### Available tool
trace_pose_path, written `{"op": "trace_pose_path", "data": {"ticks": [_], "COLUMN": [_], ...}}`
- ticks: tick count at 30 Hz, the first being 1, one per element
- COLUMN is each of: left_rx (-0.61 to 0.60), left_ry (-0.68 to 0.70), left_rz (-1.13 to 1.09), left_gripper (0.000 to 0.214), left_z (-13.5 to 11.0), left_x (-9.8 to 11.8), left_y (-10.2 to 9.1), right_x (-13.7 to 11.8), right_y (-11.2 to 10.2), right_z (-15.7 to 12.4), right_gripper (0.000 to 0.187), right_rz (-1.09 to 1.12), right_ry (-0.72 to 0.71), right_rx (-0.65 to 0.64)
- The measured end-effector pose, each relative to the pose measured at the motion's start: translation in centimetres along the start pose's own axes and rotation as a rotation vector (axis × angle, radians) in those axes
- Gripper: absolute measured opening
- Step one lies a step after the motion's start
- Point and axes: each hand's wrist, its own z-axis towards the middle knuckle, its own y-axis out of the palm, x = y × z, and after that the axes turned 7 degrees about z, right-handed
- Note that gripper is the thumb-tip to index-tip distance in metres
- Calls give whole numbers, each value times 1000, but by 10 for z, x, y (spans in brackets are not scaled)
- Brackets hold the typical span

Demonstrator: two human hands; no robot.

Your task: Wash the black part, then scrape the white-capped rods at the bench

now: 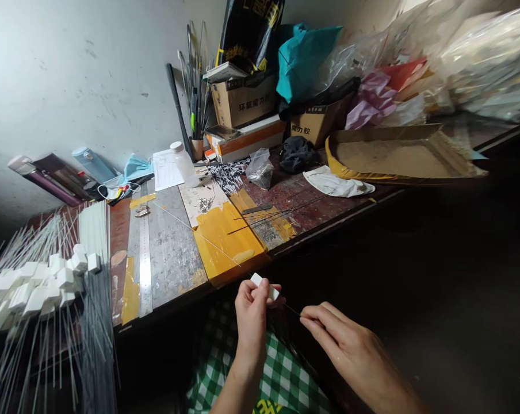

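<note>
My left hand (255, 305) is closed around a small white block (259, 280), thumb on top, just off the table's front edge. A thin rod (217, 247) runs from the block's far side out over the table. From its near side a thin wire-like end (291, 309) reaches to my right hand (337, 333), whose thumb and forefinger pinch it. Whether this is one piece passing through the block is hidden. On the left lies a pile of similar white blocks (65, 279) with thin rods sticking out on both sides.
A metal ruler (145, 270) lies by yellow tape (225, 241) on the worktable. Behind are a white bottle (184, 164), black-and-white small pieces (228, 175), a plastic bag (260, 168) and cardboard boxes (245, 100). A cardboard tray (389, 155) and white mask (337, 183) lie right.
</note>
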Motion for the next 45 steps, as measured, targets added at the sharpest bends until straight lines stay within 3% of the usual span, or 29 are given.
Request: {"op": "trace_pose_path", "data": {"ticks": [8,12,17,22,28,35,41,45], "left_rx": [-2,7,18,16,39,34,38,50], "left_ry": [15,20,10,10,15,10,12,1], "left_rz": [6,1,-9,-14,-11,-23,-23,-24], "left_gripper": [38,38,39,41,41,42,40,41], "left_z": [7,9,11,14,13,15,16,13], "left_x": [6,8,7,5,7,6,8,8], "left_y": [-3,-4,-5,-6,-3,-1,-1,-1], "right_x": [-9,-9,-6,-3,-2,-5,-7,-8], "right_y": [-1,0,6,11,11,8,6,5], "right_z": [10,11,14,18,16,19,24,23], "right_gripper": [23,15,24,24,19,31,15,20], "right_rz": [-5,-25,-16,-9,-57,-84,-63,-35], "right_ry": [-19,19,-36,-51,-26,-55,-32,-41], "right_rx": [-88,-60,-32,-43,32,-47,4,-36]}}
